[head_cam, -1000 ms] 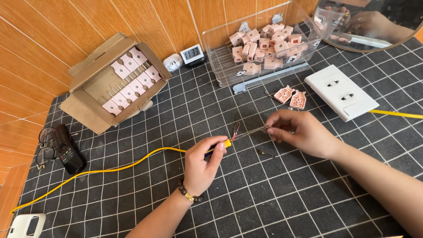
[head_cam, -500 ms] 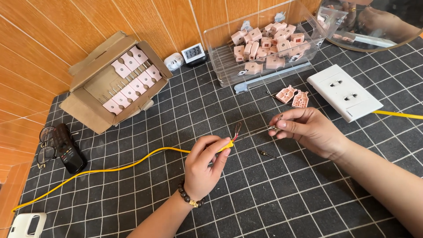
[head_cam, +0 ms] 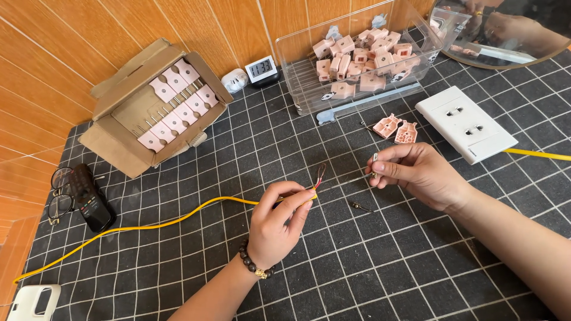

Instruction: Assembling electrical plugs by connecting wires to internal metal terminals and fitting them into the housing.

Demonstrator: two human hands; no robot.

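Head view: the left hand (head_cam: 275,223) pinches the thin yellow electrical cable (head_cam: 154,224) near its stripped end, just above the dark gridded tabletop (head_cam: 380,267). The right hand (head_cam: 419,173), nearby, grips a small metal pin (head_cam: 375,161) upright between its fingertips.

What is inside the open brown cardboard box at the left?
The open brown cardboard box holds two slanted rows of pale pink plastic plug pieces, some with metal prongs showing. Whatever lies beneath them is covered.
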